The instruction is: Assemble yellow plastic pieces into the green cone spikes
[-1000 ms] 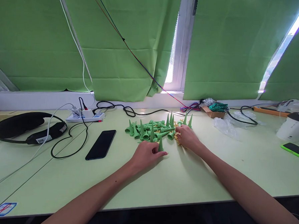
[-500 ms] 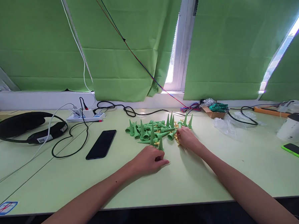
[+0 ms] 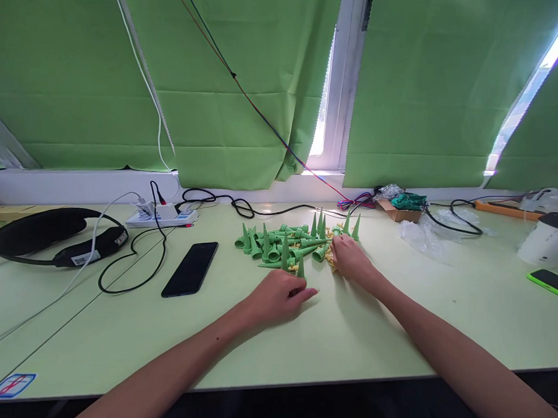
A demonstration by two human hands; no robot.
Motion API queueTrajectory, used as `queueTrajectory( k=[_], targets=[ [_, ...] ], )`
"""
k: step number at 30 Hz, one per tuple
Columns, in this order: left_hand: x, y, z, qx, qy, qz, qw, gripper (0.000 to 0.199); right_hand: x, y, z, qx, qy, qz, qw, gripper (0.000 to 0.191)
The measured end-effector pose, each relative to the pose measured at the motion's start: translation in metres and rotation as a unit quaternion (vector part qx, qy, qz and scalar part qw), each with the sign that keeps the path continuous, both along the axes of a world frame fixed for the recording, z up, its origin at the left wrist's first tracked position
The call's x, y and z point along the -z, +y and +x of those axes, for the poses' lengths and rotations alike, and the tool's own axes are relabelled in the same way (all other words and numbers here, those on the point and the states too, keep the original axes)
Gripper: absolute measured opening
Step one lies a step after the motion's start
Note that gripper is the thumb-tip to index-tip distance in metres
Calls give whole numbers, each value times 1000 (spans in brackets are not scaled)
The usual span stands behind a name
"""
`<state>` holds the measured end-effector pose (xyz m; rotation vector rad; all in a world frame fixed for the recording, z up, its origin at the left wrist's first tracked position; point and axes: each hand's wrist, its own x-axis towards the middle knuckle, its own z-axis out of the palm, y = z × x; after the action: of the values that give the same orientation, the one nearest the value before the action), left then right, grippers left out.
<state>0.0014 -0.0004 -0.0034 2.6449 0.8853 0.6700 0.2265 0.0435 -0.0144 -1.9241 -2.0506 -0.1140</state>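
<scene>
Several green plastic cones point(image 3: 273, 254) lie in a pile at the middle of the table, a few standing point up. Small yellow pieces point(image 3: 329, 256) are mixed in at the pile's right side. My left hand point(image 3: 283, 293) rests at the pile's front edge, fingers curled beside an upright green cone point(image 3: 301, 268), thumb stretched to the right; its fingertips are hidden. My right hand point(image 3: 349, 255) reaches down at the pile's right end, fingers pressed together over the yellow pieces and a green part. What it pinches, if anything, is too small to make out.
A black phone point(image 3: 190, 270), a neck-band device point(image 3: 89, 247) and a power strip point(image 3: 160, 218) are on the left. On the right are a small cardboard box point(image 3: 401, 212), plastic bags point(image 3: 421, 238), a white container point(image 3: 549, 238) and a green-edged phone point(image 3: 557, 285). Black cables run along the back.
My left thumb has lifted and spread slightly away from the curled fingers. The right hand has shifted only a little at the pile's right end.
</scene>
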Motion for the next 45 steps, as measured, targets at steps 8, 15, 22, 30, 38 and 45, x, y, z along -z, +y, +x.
queueTrajectory(
  k=[8, 15, 22, 30, 38, 45],
  targets=[
    [-5, 1, -1, -83, -103, 1, 991, 48, -15, -16, -19, -40, 124, 122, 984, 25],
    [-5, 1, -1, -82, -147, 6, 986, 44, -17, -34, -39, -252, 257, 166, 918, 28],
    [-4, 3, -2, -81, -138, 15, 987, 45, -13, -39, -46, -295, 302, 149, 894, 29],
    [-4, 3, 0, -98, -122, 3, 988, 44, -13, -39, -45, -287, 297, 160, 897, 32],
    [-3, 5, 0, -109, -145, -19, 983, 44, -13, -40, -45, -293, 297, 170, 893, 31],
    [-3, 6, 1, -119, -170, -55, 977, 38, -14, -40, -45, -296, 293, 160, 895, 33]
  ],
)
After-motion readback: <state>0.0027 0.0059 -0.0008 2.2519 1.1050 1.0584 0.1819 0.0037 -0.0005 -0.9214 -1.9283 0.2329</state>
